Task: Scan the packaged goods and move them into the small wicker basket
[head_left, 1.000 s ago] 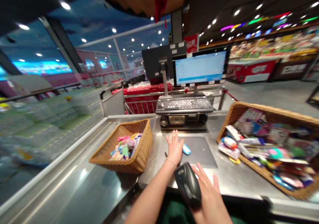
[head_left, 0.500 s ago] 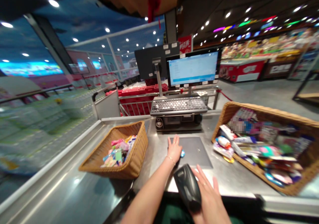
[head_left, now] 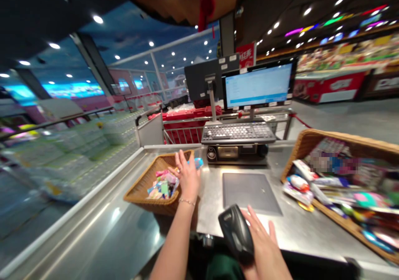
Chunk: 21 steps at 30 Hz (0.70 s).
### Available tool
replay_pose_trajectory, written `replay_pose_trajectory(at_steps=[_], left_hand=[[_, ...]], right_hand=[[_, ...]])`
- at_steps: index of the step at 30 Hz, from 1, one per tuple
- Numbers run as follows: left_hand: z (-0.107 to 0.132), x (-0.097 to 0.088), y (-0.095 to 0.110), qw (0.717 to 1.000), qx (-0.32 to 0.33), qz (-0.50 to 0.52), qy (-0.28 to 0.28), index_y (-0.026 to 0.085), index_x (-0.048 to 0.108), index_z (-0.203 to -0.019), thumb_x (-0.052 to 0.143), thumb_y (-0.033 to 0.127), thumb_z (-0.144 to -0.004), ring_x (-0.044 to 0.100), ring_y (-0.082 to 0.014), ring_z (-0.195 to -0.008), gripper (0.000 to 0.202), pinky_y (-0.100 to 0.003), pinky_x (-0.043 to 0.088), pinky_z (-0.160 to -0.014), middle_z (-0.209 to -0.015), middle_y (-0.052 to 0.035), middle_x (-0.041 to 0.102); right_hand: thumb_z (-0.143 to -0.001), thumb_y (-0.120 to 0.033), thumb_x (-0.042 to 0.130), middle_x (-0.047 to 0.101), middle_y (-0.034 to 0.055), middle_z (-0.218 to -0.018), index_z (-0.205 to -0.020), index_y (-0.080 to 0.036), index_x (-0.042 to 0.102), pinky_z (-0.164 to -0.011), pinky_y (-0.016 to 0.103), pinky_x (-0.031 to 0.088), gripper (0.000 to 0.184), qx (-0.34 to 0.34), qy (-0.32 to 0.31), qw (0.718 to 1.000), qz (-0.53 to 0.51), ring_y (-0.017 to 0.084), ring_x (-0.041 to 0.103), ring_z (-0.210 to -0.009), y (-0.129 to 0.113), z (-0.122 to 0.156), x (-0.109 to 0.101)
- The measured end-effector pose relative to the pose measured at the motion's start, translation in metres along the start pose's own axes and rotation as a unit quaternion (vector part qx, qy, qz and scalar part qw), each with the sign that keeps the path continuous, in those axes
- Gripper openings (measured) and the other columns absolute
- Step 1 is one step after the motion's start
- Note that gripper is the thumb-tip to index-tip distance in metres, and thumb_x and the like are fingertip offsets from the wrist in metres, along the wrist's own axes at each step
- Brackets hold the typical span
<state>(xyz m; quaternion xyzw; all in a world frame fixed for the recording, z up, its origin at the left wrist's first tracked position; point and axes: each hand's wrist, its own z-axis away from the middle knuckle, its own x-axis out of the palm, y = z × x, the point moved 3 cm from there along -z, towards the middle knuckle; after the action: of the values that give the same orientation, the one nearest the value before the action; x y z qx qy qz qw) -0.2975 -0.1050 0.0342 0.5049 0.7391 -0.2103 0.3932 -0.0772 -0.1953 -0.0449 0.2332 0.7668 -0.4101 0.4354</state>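
Glass partition (head_left: 165,60), grey floor (head_left: 343,124), red freezer cases (head_left: 330,88), ceiling spotlights (head_left: 307,11) overhead

Thin gold bracelet (head_left: 187,202) on left wrist (head_left: 186,197), green top (head_left: 221,268).

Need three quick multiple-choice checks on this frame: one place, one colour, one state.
1. Where is the left hand?
A. Over the smaller wicker basket
B. Inside the larger wicker basket
C. On the grey pad

2. What colour is the small item at its fingertips?
A. Red
B. Green
C. Blue

3. What is the right hand doing?
A. Lying empty on the steel counter
B. Holding a black handheld scanner
C. Pressing the keyboard

1: A, the hand shows above that basket.
2: C, blue shows past the fingertips.
3: B, the scanner sits against that hand, off the counter.
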Motion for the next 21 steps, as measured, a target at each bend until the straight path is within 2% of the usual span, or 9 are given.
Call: replay_pose_trajectory(at_steps=[2, 5, 9, 14, 21], left_hand=[[-0.004, -0.008, -0.018, 1.0, -0.02, -0.016, 0.009, 0.017, 0.046, -0.135, 0.069, 0.027, -0.075, 0.012, -0.039, -0.145, 0.066, -0.076, 0.015, -0.103, -0.155, -0.0237, 0.02], [0.001, -0.005, -0.022, 1.0, -0.009, -0.021, 0.0, 0.018, 0.039, -0.141, 0.069, 0.027, -0.075, 0.012, -0.0386, -0.145, 0.073, -0.075, 0.017, -0.104, -0.156, -0.0232, 0.017], [0.013, 0.002, -0.002, 1.0, 0.015, -0.004, -0.018, 0.022, 0.037, -0.142, 0.067, 0.03, -0.077, 0.009, -0.0382, -0.145, 0.072, -0.074, 0.017, -0.104, -0.157, -0.0211, 0.014], [0.023, 0.002, 0.027, 0.998, 0.044, 0.028, -0.039, 0.023, 0.039, -0.141, 0.069, 0.029, -0.075, 0.009, -0.0376, -0.146, 0.073, -0.072, 0.017, -0.106, -0.158, -0.0203, 0.014], [0.031, 0.004, 0.05, 0.995, 0.068, 0.044, -0.05, 0.026, 0.038, -0.142, 0.069, 0.029, -0.075, 0.008, -0.0382, -0.145, 0.074, -0.072, 0.014, -0.106, -0.158, -0.0192, 0.014]], right_hand=[[-0.065, -0.014, 0.048, 0.043, 0.0128, -0.147, -0.132, -0.018, 0.051, -0.111, 0.067, 0.017, 0.068, -0.007, -0.001, 1.0, 0.002, 0.033, 0.026, -0.142, -0.006, -0.001, 0.0], [-0.064, -0.013, 0.047, 0.043, 0.013, -0.146, -0.131, -0.017, 0.052, -0.109, 0.068, 0.02, 0.067, -0.014, -0.001, 1.0, 0.011, 0.034, 0.027, -0.142, -0.012, 0.0, -0.002], [-0.065, -0.013, 0.047, 0.044, 0.0135, -0.146, -0.128, -0.015, 0.053, -0.108, 0.068, 0.021, 0.064, -0.02, 0.01, 0.999, 0.026, 0.035, 0.028, -0.141, -0.013, 0.003, -0.008], [-0.066, -0.012, 0.044, 0.046, 0.012, -0.145, -0.124, -0.015, 0.055, -0.108, 0.068, 0.023, 0.06, 0.006, 0.039, 0.999, 0.03, 0.035, 0.028, -0.141, -0.004, 0.008, -0.016], [-0.069, -0.017, 0.045, 0.044, 0.0108, -0.146, -0.129, -0.018, 0.052, -0.11, 0.066, 0.02, 0.061, 0.022, 0.05, 0.999, -0.003, 0.033, 0.026, -0.142, 0.01, 0.013, -0.019]])
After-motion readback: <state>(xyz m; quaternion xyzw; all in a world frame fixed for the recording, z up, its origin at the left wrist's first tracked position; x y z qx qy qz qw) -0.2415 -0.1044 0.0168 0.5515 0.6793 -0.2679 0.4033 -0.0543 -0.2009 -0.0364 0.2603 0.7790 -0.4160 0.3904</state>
